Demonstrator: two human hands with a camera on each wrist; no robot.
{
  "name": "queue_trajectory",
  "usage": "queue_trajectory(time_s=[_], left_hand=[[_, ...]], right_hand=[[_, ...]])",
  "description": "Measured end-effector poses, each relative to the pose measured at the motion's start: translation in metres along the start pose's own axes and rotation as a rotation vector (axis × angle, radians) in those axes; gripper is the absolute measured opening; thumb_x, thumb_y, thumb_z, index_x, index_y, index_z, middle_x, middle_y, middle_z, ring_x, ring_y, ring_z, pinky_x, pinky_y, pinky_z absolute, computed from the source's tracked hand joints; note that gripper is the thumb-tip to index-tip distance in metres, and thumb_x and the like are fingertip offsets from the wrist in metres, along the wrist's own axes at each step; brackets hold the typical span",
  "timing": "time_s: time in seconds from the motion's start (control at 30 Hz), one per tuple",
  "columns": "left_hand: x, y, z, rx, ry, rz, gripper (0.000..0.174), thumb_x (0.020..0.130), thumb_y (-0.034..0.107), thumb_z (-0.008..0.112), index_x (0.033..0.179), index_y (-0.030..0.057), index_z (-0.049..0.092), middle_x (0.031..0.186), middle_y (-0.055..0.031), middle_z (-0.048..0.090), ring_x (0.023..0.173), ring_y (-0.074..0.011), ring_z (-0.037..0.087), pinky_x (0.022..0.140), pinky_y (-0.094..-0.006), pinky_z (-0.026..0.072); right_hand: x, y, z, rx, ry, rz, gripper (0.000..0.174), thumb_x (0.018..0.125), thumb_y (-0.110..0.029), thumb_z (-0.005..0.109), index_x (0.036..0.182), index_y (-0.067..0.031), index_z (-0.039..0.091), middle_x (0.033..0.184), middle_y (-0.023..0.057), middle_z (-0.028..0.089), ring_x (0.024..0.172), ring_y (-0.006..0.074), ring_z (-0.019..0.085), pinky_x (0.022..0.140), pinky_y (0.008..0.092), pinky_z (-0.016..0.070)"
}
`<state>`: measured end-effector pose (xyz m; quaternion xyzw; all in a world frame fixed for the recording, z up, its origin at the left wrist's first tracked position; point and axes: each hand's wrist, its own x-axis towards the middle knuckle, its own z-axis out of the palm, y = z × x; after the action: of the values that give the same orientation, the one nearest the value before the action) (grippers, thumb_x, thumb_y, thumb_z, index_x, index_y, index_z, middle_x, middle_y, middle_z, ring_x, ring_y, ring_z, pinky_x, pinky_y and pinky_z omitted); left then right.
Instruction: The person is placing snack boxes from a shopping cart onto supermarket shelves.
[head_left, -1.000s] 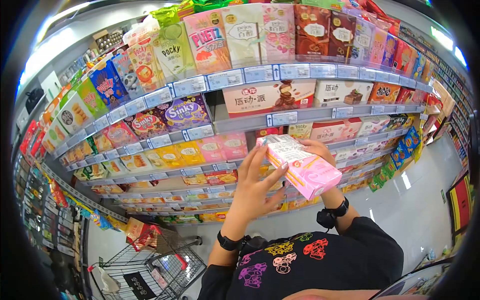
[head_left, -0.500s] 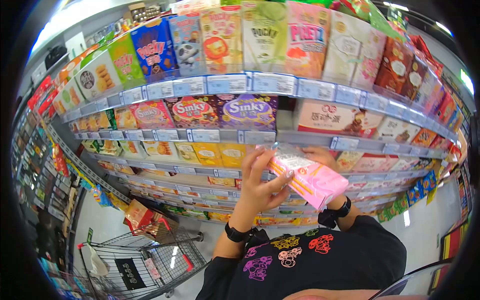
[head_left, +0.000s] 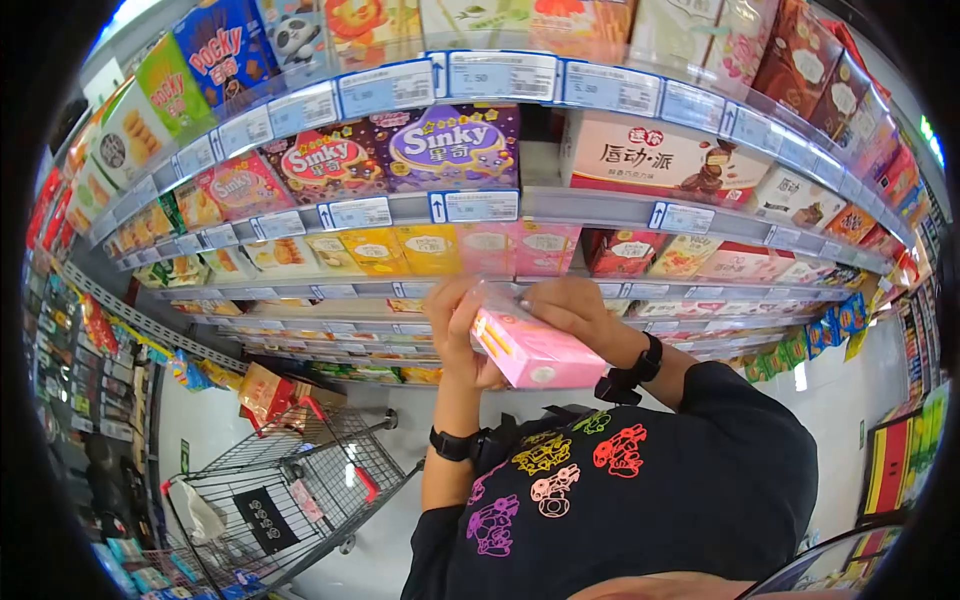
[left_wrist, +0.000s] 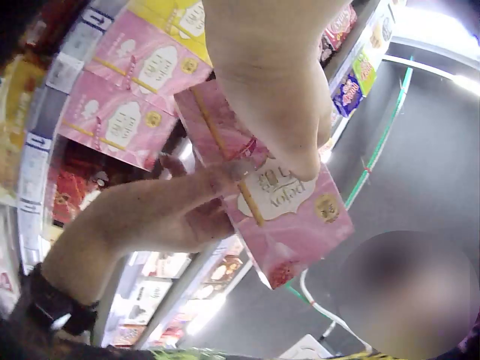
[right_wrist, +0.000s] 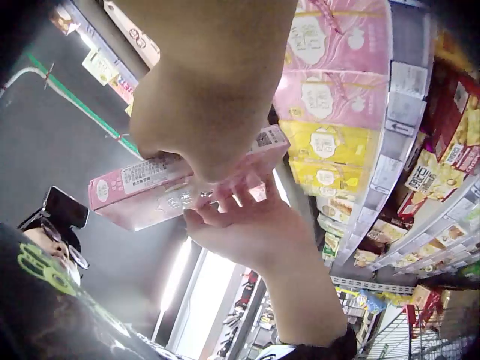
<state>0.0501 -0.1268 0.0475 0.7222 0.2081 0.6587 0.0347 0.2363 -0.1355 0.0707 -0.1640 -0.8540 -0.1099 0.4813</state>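
Note:
In the head view a pink biscuit-stick box (head_left: 555, 358) is held in front of the chest, tilted, one end toward the camera. My left hand (head_left: 455, 318) grips its left side. My right hand (head_left: 575, 308) grips it near the far end, close beside the left. The left wrist view shows the box's (left_wrist: 315, 204) printed front with a white label and the right hand's (left_wrist: 161, 210) fingers against it. From the right wrist view, the left hand's (right_wrist: 259, 229) fingers bend against the box (right_wrist: 142, 187); much of the right hand (right_wrist: 202, 131) hides its middle.
Shelves of boxed snacks stand ahead, with similar pink boxes (head_left: 515, 247) beside yellow ones (head_left: 405, 250). Purple Sinky boxes (head_left: 448, 148) sit one shelf higher. A wire shopping cart (head_left: 300, 480) stands at lower left, near a carton with red packaging (head_left: 268, 395).
The head view has tipped down toward the shelves. Both hands and the pink box have shifted left, the box has turned, and the right hand has come further over its far end.

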Motion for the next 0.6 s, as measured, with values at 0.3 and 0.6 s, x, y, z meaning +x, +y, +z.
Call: queue_trajectory(time_s=[0.3, 0.6], left_hand=[[-0.036, 0.004, 0.063, -0.024, -0.205, -0.216, 0.051, 0.077, 0.021, 0.057, 0.123, 0.0024, 0.044, 0.124, -0.0206, 0.044, 0.113, -0.0365, 0.043, 0.097, -0.0442, 0.0323], [-0.009, -0.017, 0.059, 0.052, -0.421, -0.176, 0.05, 0.076, -0.005, 0.051, 0.125, 0.0023, 0.042, 0.133, -0.0199, 0.037, 0.108, -0.0321, 0.05, 0.082, -0.0339, 0.0471]], right_hand=[[-0.088, 0.004, -0.015, -0.033, 0.072, 0.374, 0.041, 0.065, -0.014, 0.069, 0.102, -0.002, 0.056, 0.097, 0.0136, 0.06, 0.086, 0.0313, 0.059, 0.075, 0.0399, 0.0483], [-0.114, 0.004, -0.037, -0.049, 0.031, 0.597, 0.037, 0.071, -0.014, 0.064, 0.105, -0.0024, 0.055, 0.116, 0.0153, 0.051, 0.101, 0.032, 0.054, 0.086, 0.0401, 0.0443]])
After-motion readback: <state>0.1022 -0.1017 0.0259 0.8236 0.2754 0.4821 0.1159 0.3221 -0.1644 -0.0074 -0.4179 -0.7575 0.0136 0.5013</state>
